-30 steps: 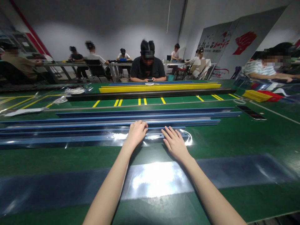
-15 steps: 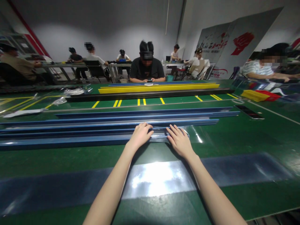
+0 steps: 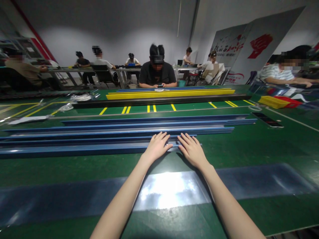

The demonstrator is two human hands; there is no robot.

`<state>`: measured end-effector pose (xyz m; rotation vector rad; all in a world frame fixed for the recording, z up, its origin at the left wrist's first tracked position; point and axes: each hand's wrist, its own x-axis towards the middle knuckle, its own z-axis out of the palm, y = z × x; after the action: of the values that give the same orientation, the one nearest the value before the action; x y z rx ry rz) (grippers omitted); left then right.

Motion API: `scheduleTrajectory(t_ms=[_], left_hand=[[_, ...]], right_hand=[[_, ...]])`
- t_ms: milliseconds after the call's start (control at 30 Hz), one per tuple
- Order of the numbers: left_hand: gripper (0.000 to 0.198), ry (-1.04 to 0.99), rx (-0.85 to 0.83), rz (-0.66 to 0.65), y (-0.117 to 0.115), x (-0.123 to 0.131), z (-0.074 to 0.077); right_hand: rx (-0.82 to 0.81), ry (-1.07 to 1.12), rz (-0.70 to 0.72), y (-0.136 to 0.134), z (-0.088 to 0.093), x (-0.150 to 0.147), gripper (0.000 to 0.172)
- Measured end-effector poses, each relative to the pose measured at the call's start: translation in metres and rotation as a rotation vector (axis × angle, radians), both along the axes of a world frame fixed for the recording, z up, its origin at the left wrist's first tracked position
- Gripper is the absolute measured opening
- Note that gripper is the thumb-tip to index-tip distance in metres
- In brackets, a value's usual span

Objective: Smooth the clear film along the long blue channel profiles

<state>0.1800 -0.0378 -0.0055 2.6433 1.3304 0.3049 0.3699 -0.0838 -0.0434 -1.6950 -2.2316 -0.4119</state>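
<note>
Left hand (image 3: pixel 157 147), right hand (image 3: pixel 191 150): both open, palms flat on nearest long blue rail (image 3: pixel 74 150), possibly film-wrapped. Glossy clear strip (image 3: pixel 169 191) on green worktop (image 3: pixel 249 149).

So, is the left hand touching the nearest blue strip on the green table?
Touching. The head view shows the left hand lying flat, fingers spread, on the nearest blue strip, with no gap visible. The right hand rests beside it.
</note>
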Motion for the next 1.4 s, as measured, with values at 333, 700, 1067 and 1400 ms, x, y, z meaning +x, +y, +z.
scheduleTrajectory(t_ms=[333,700,1067,1400], left_hand=[[0.050,0.071,-0.008,0.054,0.001,-0.005,-0.001],[0.046,0.130,-0.105,0.190,0.006,-0.022,0.007],[0.041,0.090,-0.007,0.102,-0.004,-0.010,0.016],[0.052,0.129,-0.017,0.082,-0.007,-0.002,0.007]], right_hand=[[0.104,0.107,-0.103,-0.003,0.010,0.003,0.043],[0.104,0.172,-0.297,-0.003,0.013,0.017,0.035],[0.007,0.061,0.000,-0.007,0.007,-0.022,0.047],[0.035,0.110,-0.060,-0.006,0.010,-0.015,0.043]])
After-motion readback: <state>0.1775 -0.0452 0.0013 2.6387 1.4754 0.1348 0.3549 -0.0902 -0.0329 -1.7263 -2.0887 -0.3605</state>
